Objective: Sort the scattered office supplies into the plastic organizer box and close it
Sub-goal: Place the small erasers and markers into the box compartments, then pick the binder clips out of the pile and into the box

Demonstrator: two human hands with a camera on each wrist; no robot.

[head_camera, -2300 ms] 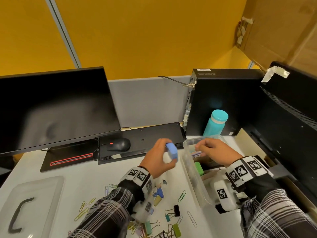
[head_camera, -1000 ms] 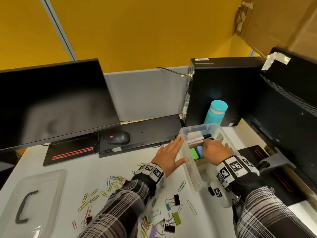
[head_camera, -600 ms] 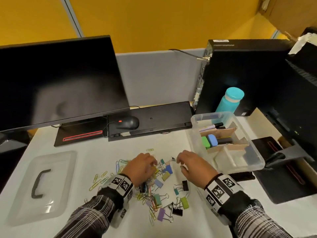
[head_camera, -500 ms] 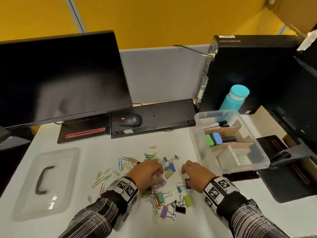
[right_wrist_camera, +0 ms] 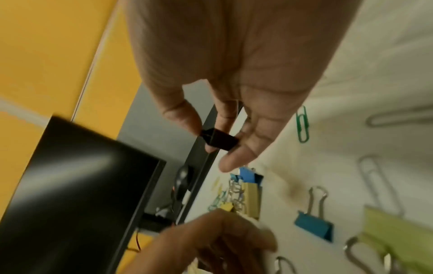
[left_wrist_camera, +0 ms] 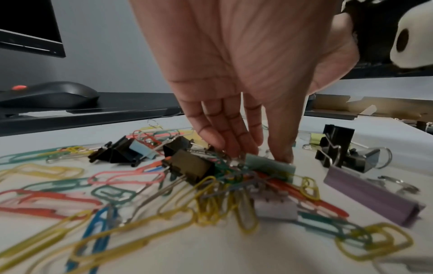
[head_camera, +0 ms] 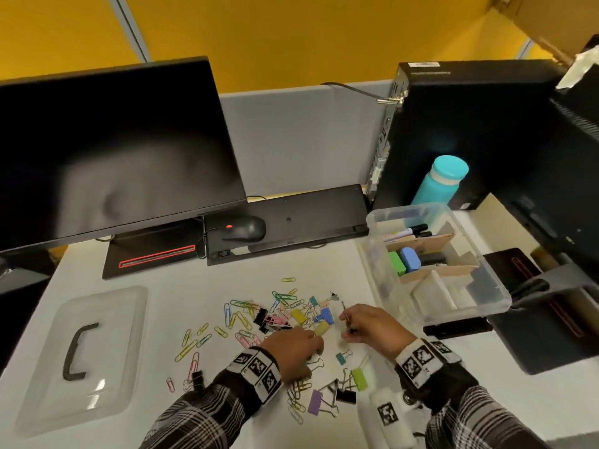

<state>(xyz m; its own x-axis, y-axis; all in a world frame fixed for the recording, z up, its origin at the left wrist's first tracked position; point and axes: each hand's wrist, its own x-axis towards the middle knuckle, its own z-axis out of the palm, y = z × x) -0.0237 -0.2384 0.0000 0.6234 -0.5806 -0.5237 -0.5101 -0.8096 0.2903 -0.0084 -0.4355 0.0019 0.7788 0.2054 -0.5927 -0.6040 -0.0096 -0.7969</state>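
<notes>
Coloured paper clips and binder clips lie scattered on the white desk. My left hand reaches down into the pile; in the left wrist view its straight fingers and thumb touch the clips beside a pale teal binder clip. My right hand is just right of the pile, and in the right wrist view that hand pinches a small black binder clip between thumb and fingers. The clear plastic organizer box stands open at the right, holding markers, a green and a blue eraser. Its lid lies at the left.
A monitor stands at the back left, with a black mouse on a keyboard behind the pile. A teal bottle and a black computer tower stand behind the box. A second monitor's stand is at the right.
Both hands left the organizer box, where the blue eraser now sits, and came down to the clip pile. My right hand has picked up a black binder clip.
</notes>
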